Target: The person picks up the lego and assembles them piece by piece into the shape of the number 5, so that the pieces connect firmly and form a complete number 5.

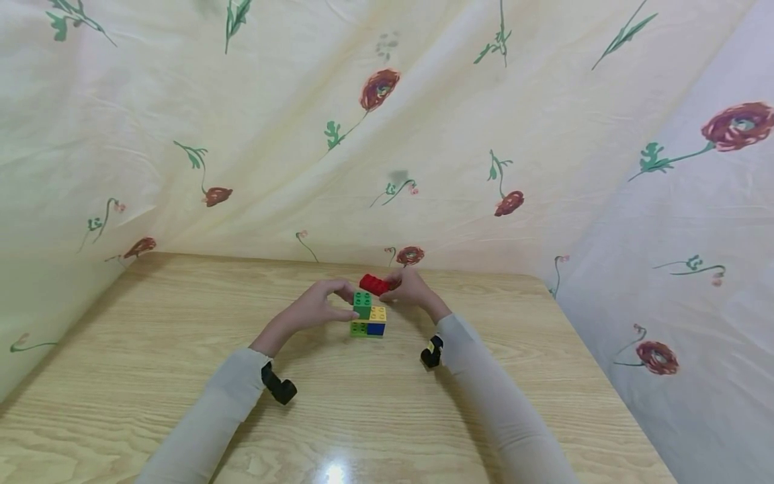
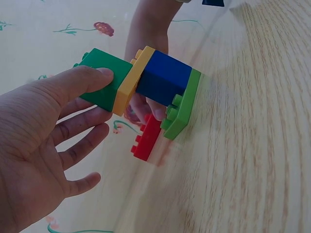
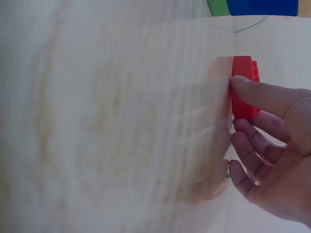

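My left hand (image 1: 310, 308) pinches the dark green brick (image 2: 104, 73) between thumb and fingers, at the top of a small stack. Under that brick lies a thin yellow brick (image 2: 132, 82), then a blue brick (image 2: 164, 76), with a thin light green brick (image 2: 187, 107) at the bottom on the table. Behind the stack, my right hand (image 1: 414, 289) holds a thin red brick (image 3: 243, 92), thumb on one side and forefinger on the other. This red brick is at table level, its studs upward, apart from the stack.
The wood-grain table (image 1: 338, 417) ends at the back against a flower-patterned cloth (image 1: 272, 168), which also hangs at both sides. Each wrist wears a black camera mount; the left mount (image 1: 279, 386) sits near the sleeve's end.
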`<state>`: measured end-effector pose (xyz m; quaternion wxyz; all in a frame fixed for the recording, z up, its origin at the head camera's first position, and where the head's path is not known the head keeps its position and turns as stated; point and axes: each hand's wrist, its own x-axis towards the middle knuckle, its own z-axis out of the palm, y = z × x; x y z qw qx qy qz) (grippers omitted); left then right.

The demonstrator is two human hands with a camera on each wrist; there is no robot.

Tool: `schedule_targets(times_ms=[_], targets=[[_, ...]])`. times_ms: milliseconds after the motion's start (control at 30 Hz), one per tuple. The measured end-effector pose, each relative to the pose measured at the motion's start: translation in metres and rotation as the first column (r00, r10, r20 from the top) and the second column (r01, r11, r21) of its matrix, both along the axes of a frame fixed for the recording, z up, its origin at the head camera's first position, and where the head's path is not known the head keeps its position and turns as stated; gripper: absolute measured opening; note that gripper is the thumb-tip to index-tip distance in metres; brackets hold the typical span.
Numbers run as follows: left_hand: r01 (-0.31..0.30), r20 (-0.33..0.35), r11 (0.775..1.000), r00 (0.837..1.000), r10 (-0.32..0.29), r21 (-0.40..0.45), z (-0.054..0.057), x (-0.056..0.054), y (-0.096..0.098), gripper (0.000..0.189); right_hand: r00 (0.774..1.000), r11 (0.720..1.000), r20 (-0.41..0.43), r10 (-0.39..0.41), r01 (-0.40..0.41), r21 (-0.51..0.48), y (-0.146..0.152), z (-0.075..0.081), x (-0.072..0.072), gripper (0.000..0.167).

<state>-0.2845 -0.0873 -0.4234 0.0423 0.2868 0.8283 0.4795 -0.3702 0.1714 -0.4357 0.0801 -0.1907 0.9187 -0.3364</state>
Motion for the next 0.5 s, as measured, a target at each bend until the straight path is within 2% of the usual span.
schedule_targets(times_ms=[200, 500], targets=[[-0.005, 0.007, 1.0, 1.0, 0.005, -0.008, -0.0003, -0.0001, -0.0003, 0.035, 0.999, 1.0, 0.052, -0.014, 0.014, 0.006, 0.0002, 0.0061, 0.0034, 0.032], [-0.013, 0.018, 1.0, 1.0, 0.013, -0.018, 0.0007, 0.0, -0.0004, 0.034, 0.999, 1.0, 0.043, 0.001, -0.001, -0.001, 0.0052, 0.0095, 0.0063, 0.033]])
